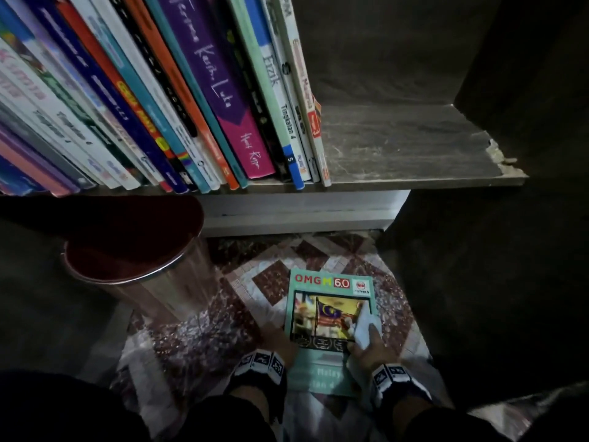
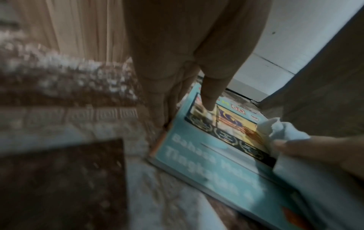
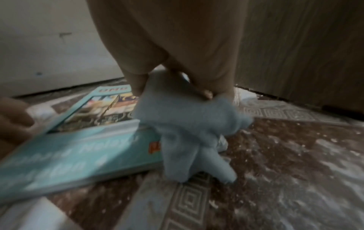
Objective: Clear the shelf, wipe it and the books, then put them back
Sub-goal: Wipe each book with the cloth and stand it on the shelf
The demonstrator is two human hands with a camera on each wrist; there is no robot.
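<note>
Each wrist carries a black band faced with white squares printed with black block markers: the left wrist band (image 1: 262, 366) shows three such squares side by side at lower centre of the head view, the right wrist band (image 1: 392, 380) shows two. Dark sleeves (image 1: 242, 419) run from the bands to the bottom edge of the frame. The left hand (image 1: 280, 342) and right hand (image 1: 371, 349) are bare, with no rings or gloves visible
</note>
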